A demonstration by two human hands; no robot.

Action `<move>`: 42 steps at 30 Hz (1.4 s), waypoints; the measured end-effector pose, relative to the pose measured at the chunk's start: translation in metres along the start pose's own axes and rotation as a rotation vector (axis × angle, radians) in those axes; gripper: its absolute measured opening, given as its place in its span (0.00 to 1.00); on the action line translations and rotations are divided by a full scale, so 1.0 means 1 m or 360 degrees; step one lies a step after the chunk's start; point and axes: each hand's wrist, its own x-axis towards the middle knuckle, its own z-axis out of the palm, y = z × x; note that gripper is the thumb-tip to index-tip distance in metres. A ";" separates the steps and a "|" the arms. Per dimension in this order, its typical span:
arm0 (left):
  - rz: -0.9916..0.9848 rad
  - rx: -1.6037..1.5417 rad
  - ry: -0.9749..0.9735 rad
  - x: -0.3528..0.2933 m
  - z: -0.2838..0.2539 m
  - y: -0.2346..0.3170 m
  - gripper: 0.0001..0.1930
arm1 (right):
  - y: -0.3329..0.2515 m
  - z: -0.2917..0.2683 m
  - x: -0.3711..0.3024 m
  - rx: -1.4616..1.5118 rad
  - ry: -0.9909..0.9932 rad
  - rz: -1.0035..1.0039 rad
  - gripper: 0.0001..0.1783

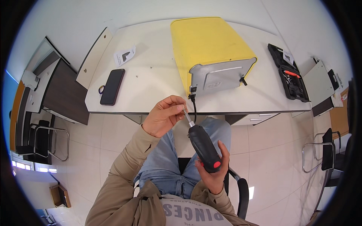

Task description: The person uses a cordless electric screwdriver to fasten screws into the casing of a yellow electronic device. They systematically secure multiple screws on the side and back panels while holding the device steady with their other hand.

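— Start at the left. What lies on the table [151,81]?

— A black phone [112,86] with a ring at its lower end, and beyond it a folded paper leaflet [125,56]. Both lie well apart from the hands.

— And the left hand [164,116]?

— Raised just in front of the table edge. Its fingers [176,109] are pinched narrow around the metal bit at the tip of an electric screwdriver [203,145].

— Which way does that tool run?

— Its long axis slants from lower right to upper left. The bit end points up toward the left hand and the table edge, while the butt with a red button sits low, over the person's lap.

— Who holds the body?

— The right hand [213,171]. Its fingers wrap around the lower part of the black handle, thumb on the left side near the red button.

— What is behind the tool?

— A yellow toaster [205,47] lying on the table with its grey metal underside turned toward the person; a black cord [194,107] hangs from it over the edge, just beside the bit.

— Further right?

— An open black tool case [288,73] with bits and an orange piece inside, near the table's right end.
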 end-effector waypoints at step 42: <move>-0.0093 0.1032 -0.0087 0.000 0.005 0.043 0.10 | -0.003 -0.005 -0.001 0.0332 -0.0043 0.0376 0.46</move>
